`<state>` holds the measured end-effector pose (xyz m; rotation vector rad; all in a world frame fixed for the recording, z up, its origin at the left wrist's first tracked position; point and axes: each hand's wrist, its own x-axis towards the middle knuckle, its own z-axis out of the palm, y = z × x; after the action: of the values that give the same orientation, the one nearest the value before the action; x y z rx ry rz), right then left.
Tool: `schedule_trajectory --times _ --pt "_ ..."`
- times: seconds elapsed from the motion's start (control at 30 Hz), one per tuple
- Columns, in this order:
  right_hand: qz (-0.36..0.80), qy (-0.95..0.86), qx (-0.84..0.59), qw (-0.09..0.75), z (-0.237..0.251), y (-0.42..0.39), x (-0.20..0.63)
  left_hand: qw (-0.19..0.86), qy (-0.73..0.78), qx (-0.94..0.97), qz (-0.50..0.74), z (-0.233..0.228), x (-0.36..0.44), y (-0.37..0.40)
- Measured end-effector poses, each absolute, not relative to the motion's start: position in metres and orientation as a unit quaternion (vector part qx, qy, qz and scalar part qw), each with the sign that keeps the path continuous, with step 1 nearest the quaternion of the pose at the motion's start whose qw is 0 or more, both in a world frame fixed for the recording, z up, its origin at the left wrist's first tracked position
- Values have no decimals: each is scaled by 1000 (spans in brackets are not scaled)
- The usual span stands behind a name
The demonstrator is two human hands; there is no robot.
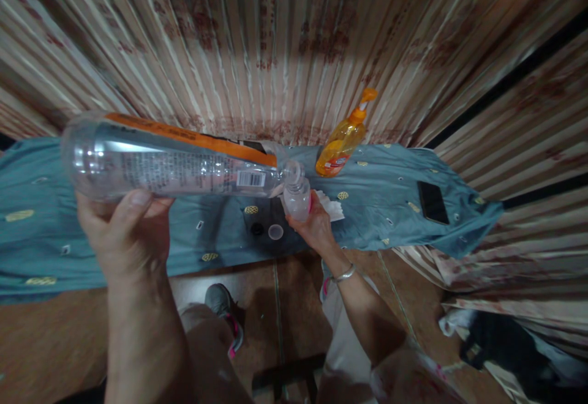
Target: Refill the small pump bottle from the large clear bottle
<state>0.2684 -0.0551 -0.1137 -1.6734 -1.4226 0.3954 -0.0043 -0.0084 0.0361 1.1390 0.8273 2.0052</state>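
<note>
My left hand (131, 232) grips a large clear plastic bottle (174, 159) with a grey and orange label near its base. The bottle lies nearly level, its neck pointing right. At that mouth stands a small clear bottle (297, 199), held upright by my right hand (312, 223); the two mouths meet or nearly meet. Whether liquid flows between them I cannot tell. Below on the cloth lie a black cap (257, 229) and a round translucent lid (275, 232). A crumpled white tissue (334, 208) rests just behind my right hand.
An orange pump bottle (342, 147) stands at the back of the narrow table with a teal cloth (381, 199). To the right lies a black phone (432, 202). A pleated curtain (257, 49) hangs close behind. Dark items (509, 349) lie on the floor at lower right.
</note>
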Motion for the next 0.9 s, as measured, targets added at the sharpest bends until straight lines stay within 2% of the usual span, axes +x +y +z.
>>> schedule_trajectory --times 0.4,0.9 --pt "158 -568 -675 444 -115 -54 268 334 247 422 806 25 -10 1" --pt "139 -579 -665 451 -121 -53 270 328 271 422 801 38 0 -7"
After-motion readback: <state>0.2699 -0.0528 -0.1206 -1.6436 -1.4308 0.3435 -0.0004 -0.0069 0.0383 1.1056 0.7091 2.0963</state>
